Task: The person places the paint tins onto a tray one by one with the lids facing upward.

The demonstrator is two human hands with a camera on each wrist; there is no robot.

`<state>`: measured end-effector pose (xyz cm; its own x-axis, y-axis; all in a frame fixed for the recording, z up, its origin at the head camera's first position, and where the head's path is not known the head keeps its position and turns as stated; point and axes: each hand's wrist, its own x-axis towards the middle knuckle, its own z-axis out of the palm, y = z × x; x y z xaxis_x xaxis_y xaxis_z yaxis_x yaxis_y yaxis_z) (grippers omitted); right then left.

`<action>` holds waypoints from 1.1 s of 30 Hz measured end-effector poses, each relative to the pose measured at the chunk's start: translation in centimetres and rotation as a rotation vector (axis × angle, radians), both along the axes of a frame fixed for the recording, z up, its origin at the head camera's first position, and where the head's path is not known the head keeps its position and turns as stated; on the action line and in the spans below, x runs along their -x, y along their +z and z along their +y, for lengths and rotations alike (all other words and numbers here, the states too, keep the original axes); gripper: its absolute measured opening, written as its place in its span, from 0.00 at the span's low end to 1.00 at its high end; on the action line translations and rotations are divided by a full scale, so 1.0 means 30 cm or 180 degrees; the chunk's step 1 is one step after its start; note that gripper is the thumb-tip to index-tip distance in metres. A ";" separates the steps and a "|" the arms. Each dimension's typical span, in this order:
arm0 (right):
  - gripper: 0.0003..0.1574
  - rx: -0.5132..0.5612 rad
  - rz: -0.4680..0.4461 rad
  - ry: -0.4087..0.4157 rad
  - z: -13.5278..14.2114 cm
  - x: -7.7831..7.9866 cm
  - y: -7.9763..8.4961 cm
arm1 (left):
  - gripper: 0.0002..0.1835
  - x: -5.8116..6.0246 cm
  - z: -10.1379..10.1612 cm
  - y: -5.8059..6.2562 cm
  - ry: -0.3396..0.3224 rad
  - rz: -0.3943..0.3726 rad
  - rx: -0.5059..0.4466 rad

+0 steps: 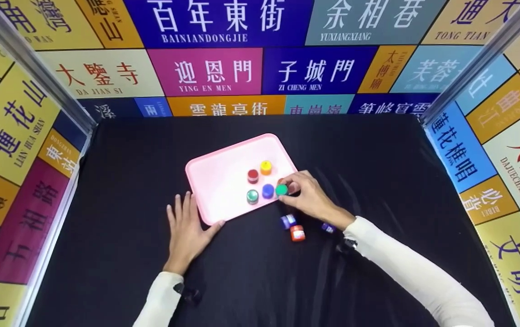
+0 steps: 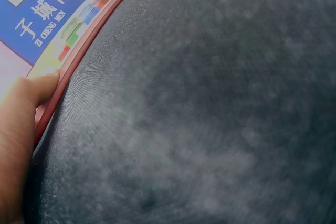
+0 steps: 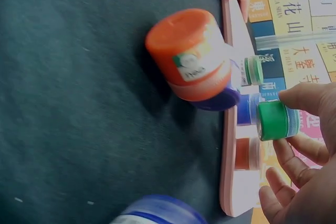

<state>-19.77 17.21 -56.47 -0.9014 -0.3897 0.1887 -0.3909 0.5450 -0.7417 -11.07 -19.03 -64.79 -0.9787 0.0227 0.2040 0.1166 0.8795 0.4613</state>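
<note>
My right hand (image 1: 312,196) pinches a green paint jar (image 1: 281,190) between thumb and fingers over the right part of a pink tray (image 1: 217,181). In the right wrist view the jar is tipped on its side. Beneath or beside it in the tray are a blue jar (image 1: 267,190), another green jar (image 1: 252,196), and an orange jar (image 3: 244,153) partly hidden in the head view. A red jar (image 1: 253,176) and a yellow jar (image 1: 266,167) stand farther back. My left hand (image 1: 189,231) lies with fingers spread at the tray's near left corner, thumb touching the rim.
On the black cloth (image 1: 242,272), just before the tray, lie a purple jar (image 1: 288,221) and an orange jar (image 1: 297,233). Another purple jar (image 1: 328,227) sits near my right wrist. Printed panels (image 1: 214,70) wall the back and sides.
</note>
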 end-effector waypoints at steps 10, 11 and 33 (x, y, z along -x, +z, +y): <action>0.20 0.0026 0.0002 -0.0221 -0.017 0.078 0.012 | 0.66 0.001 -0.002 0.000 0.0002 -0.0020 -0.0003; 0.21 0.0026 -0.0019 -0.0241 -0.019 0.084 0.012 | 0.66 0.001 -0.002 0.001 0.0001 -0.0024 -0.0002; 0.22 0.0071 -0.0280 -0.0548 -0.036 0.192 -0.035 | 0.67 0.004 -0.002 0.003 0.0034 -0.0113 0.0046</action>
